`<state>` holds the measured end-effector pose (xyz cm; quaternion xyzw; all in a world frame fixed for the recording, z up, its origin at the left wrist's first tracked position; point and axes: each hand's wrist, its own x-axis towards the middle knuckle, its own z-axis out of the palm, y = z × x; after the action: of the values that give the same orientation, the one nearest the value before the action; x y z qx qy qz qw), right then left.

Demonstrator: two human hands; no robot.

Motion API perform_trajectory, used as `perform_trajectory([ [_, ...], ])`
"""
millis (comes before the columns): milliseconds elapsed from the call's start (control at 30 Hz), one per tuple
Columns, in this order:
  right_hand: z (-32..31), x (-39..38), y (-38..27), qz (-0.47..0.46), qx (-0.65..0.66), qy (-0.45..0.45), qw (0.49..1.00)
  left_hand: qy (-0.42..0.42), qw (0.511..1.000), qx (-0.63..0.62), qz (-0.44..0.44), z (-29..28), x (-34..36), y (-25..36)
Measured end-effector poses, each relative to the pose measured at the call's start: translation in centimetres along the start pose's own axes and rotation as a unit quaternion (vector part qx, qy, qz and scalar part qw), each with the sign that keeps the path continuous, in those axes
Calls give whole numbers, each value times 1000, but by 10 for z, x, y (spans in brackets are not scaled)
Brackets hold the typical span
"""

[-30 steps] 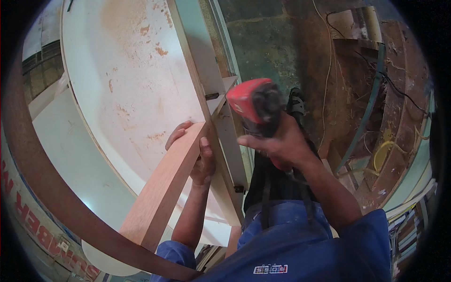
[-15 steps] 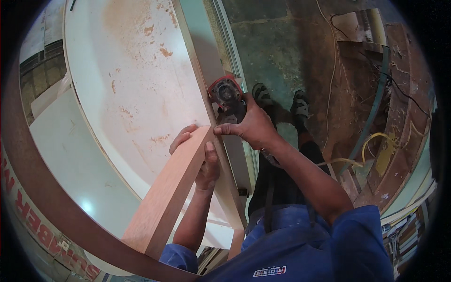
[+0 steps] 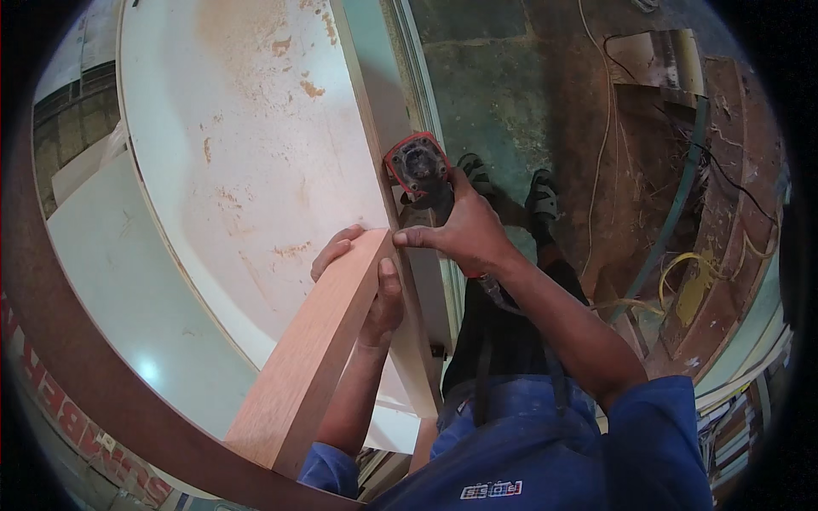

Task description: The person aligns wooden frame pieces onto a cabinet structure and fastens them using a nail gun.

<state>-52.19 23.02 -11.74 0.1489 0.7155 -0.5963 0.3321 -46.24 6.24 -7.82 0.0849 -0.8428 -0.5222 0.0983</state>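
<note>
One wooden bar (image 3: pixel 311 341) is seen at near left, slanting across one white panel (image 3: pixel 256 111), its far end by the panel's right edge. That end is clasped in the grip of the left hand (image 3: pixel 386 311), thumb on the right side, fingers on the left. By the right hand (image 3: pixel 470 234), one red-and-black tool (image 3: pixel 419 166) is held in a closed grip; whether the bar is touched by its outstretched thumb cannot be told. Both pieces are already taken up, it is judged, but no finished work can be made out on the bar. Farther right, one yellow hose (image 3: pixel 662 285) is seen, then two sandals (image 3: pixel 543 200) on the floor (image 3: pixel 477 85)
</note>
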Motion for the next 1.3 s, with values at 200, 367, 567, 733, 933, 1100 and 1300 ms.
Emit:
perform_trajectory([
  [200,2,1,8,-15,42,-10,999,4,1000,-14,-13,0,-2,1],
  [367,-1,2,10,12,8,-22,1000,5,1000,-2,-15,2,-3,1],
  [567,1,4,7,8,-10,-23,1000,7,1000,10,-12,-1,-3,0],
  [733,4,8,19,2,9,-13,1000,5,1000,-2,-9,3,-2,1],
  [933,6,9,18,-1,32,-23,999,2,1000,15,-15,-1,-2,0],
  [1100,7,10,19,-16,79,-31,996,-2,1000,14,-12,0,-3,-2],
  [1300,6,11,19,8,42,-32,999,1,999,41,-14,4,-2,2],
])
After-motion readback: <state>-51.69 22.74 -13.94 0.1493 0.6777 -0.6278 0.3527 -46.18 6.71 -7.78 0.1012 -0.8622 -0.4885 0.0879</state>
